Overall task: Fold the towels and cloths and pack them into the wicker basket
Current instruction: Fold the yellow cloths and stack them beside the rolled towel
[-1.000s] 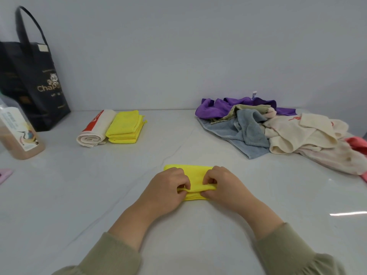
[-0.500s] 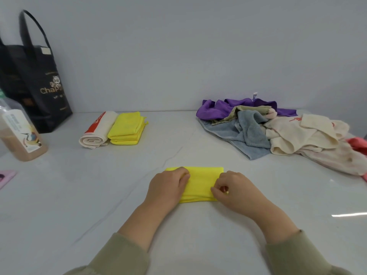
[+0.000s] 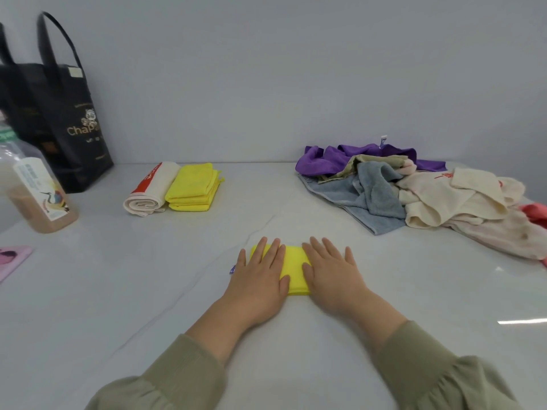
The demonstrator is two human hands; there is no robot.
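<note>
Far left: a pink item (image 3: 13,258) at the table (image 3: 118,291) edge, a plastic bottle (image 3: 35,190) and a black tote bag (image 3: 59,113) against the wall. Next right, a rolled cream towel (image 3: 151,190) lay touching a stack of folded yellow cloths (image 3: 194,187). Centre, near edge: the left hand (image 3: 260,279) and right hand (image 3: 331,273) lay flat on a folded yellow cloth (image 3: 293,270), fingers straight and spread, pressing rather than gripping; only a strip of cloth showed between them. A second earlier both hands pinched its near fold; that pinch was now released. Judgement: this fold is complete and being smoothed, and the cloth is ready to join the stack. Right: an unfolded pile (image 3: 414,196) of purple, blue-grey, cream and pink towels, untouched. The wicker basket was not in view, so packing is not yet begun.
</note>
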